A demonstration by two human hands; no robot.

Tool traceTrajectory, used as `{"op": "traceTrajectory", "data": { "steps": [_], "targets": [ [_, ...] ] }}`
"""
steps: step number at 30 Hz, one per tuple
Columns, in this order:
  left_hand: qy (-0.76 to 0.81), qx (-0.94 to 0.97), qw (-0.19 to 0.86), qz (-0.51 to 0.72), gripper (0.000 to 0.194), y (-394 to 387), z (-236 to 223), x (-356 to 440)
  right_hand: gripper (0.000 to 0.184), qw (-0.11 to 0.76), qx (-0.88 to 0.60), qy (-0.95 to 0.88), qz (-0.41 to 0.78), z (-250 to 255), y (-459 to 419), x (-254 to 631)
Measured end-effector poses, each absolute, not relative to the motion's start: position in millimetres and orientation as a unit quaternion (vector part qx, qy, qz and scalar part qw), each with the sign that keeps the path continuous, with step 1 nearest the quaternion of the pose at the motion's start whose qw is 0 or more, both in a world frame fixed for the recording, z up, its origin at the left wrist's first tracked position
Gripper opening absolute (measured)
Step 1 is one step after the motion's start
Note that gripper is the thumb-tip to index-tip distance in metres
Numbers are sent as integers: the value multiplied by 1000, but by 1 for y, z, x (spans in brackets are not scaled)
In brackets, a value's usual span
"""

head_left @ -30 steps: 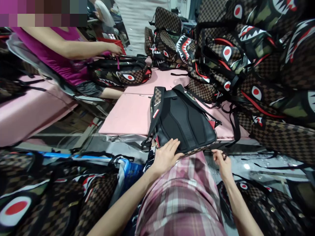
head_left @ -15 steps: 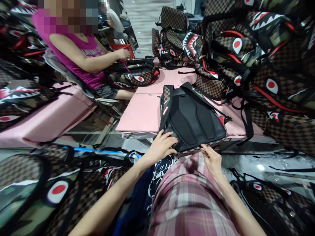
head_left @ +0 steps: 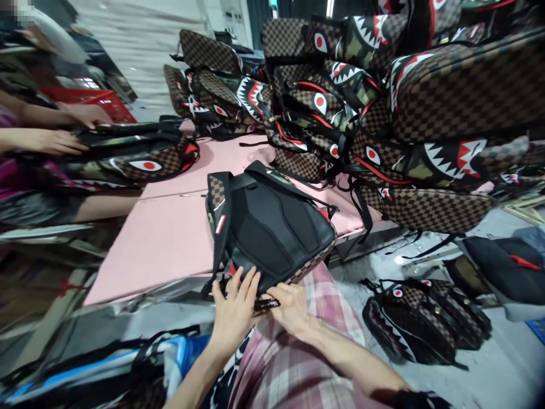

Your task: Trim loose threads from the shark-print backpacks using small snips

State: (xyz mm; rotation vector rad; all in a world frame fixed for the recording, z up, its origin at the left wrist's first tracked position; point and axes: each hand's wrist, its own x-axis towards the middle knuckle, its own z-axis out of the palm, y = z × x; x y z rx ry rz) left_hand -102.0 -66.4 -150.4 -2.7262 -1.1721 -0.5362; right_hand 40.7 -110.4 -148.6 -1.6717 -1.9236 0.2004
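A backpack (head_left: 272, 227) lies with its black padded back panel and shoulder straps up, its near edge overhanging toward my lap. My left hand (head_left: 234, 304) rests on the near left corner, fingers apart and stretched over the black fabric. Beside it, my right hand (head_left: 292, 307) is closed at the near edge, pinching a narrow black strip (head_left: 267, 304) with pale marks. Whether this strip is part of the backpack I cannot tell. Brown checkered fabric shows along the backpack's lower side.
A pink-covered table (head_left: 166, 238) supports the backpack. Checkered shark-mouth backpacks (head_left: 319, 102) are piled behind and to the right. At left, a co-worker's hands (head_left: 63, 139) rest at another backpack (head_left: 157, 162). More backpacks (head_left: 421, 324) sit on the floor at right.
My view has swung to the right. My right hand has moved left along the backpack's near edge, close to my left hand, and now pinches the black strip.
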Motion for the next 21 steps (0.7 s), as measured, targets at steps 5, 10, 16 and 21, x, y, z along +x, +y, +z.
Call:
{"op": "traceTrajectory", "data": {
  "steps": [5, 10, 16, 21],
  "targets": [
    [-399, -871, 75, -278, 53, -70, -154, -82, 18, 368, -601, -704, 92, -143, -108, 59],
    [-363, -883, 106, -276, 48, -65, -140, -106, 19, 441, -696, -556, 105, -131, -105, 150],
    [-374, -900, 55, -218, 47, -83, -147, -145, 24, 451, -682, -486, 307, -137, -110, 228],
    [-550, -787, -214, -183, 67, -84, -140, -142, 30, 496, -670, -429, 346, -146, -85, 226]
  ]
}}
